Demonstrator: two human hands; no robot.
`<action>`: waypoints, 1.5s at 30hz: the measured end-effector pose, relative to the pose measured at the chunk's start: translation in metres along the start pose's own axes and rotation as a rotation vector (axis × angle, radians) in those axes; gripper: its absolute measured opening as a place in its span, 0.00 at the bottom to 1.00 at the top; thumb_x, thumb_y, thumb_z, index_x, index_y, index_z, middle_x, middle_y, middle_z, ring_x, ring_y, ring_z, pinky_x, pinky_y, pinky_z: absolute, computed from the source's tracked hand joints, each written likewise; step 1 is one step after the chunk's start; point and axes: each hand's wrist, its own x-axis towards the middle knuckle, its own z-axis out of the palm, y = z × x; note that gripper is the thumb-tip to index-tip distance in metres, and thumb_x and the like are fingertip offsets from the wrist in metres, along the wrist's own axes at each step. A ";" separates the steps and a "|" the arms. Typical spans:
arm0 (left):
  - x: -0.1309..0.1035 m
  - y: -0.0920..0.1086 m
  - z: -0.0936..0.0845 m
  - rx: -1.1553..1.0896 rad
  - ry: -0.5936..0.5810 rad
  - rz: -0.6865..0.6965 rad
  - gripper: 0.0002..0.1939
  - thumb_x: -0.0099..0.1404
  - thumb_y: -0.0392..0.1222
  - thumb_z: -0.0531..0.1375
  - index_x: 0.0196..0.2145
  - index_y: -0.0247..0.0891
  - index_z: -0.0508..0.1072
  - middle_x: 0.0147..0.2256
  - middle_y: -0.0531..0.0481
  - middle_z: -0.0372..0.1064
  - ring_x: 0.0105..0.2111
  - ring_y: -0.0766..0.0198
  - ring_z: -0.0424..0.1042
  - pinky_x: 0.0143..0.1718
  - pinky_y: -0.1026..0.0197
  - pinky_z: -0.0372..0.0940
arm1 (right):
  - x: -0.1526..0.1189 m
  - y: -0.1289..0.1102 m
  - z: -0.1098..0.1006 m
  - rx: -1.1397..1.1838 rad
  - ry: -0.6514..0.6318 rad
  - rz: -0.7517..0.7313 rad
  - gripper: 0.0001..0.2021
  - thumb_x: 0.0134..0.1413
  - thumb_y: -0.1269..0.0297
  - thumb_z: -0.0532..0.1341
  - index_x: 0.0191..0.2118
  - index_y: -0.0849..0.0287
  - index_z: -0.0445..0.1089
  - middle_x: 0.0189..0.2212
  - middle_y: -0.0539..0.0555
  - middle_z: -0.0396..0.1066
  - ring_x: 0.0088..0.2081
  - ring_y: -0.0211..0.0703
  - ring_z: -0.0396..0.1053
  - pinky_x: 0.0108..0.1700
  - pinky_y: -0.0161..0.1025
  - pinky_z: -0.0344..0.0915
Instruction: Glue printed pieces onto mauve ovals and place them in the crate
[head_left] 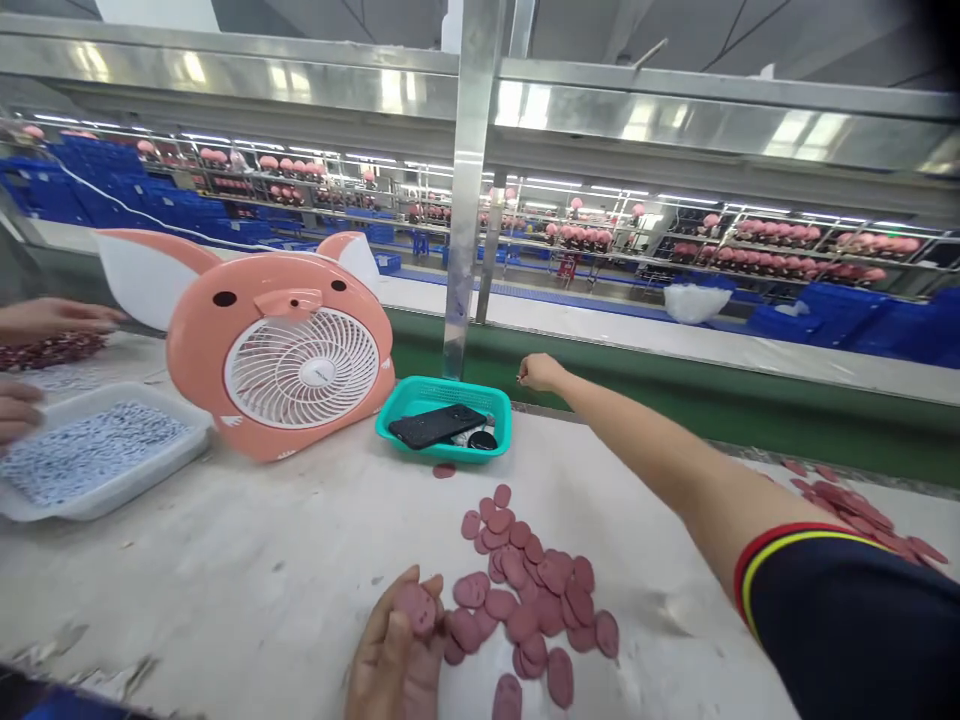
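My left hand [397,650] holds a dark pink oval piece [415,608] with small marks on it, thumb and fingers around its edge. Right beside that hand, a loose pile of similar oval pieces [529,585] spreads over the white table. My right hand [541,372] is stretched far forward, past the teal basket [444,455] and over the table's back edge. Its fingers are pinched together, and whatever they hold is too small to make out. A black phone [439,426] and a round black item lie in the basket.
A pink animal-shaped fan [202,350] stands at the back left. Another person's hands [45,320] are by a white tray [202,440] of small bluish-white bits at far left. More oval pieces [855,510] lie at right. A metal post [466,200] rises behind the basket.
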 end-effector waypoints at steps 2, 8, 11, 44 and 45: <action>-0.002 0.003 0.005 0.014 -0.033 0.008 0.23 0.42 0.52 0.78 0.37 0.44 0.84 0.33 0.48 0.82 0.29 0.62 0.78 0.33 0.62 0.76 | -0.025 -0.002 -0.020 0.113 0.041 -0.012 0.16 0.67 0.58 0.62 0.54 0.61 0.70 0.52 0.57 0.71 0.48 0.49 0.73 0.49 0.49 0.73; -0.050 0.007 0.007 0.062 -0.173 -0.064 0.23 0.40 0.50 0.79 0.34 0.40 0.83 0.32 0.47 0.81 0.29 0.63 0.77 0.33 0.64 0.75 | -0.158 -0.018 -0.049 0.523 0.161 -0.169 0.11 0.65 0.59 0.65 0.48 0.59 0.73 0.41 0.53 0.77 0.38 0.39 0.75 0.44 0.40 0.76; -0.094 0.004 0.003 0.082 -0.170 -0.217 0.23 0.39 0.51 0.80 0.33 0.40 0.84 0.30 0.47 0.81 0.27 0.65 0.76 0.32 0.65 0.74 | -0.246 -0.030 -0.028 0.763 0.092 -0.313 0.09 0.58 0.59 0.69 0.43 0.55 0.78 0.36 0.51 0.79 0.35 0.39 0.76 0.40 0.37 0.76; -0.182 -0.016 -0.026 0.329 -0.199 -0.538 0.22 0.43 0.54 0.78 0.31 0.35 0.83 0.24 0.49 0.74 0.22 0.67 0.71 0.24 0.69 0.68 | -0.407 -0.042 0.098 0.865 0.003 -0.573 0.10 0.61 0.69 0.67 0.46 0.50 0.79 0.33 0.49 0.80 0.32 0.37 0.76 0.36 0.33 0.71; -0.182 -0.017 -0.028 0.325 -0.211 -0.549 0.22 0.43 0.54 0.78 0.31 0.36 0.84 0.24 0.49 0.74 0.22 0.67 0.72 0.24 0.68 0.69 | -0.408 -0.042 0.098 0.862 0.002 -0.579 0.09 0.61 0.69 0.67 0.46 0.50 0.79 0.32 0.49 0.80 0.32 0.37 0.76 0.35 0.33 0.71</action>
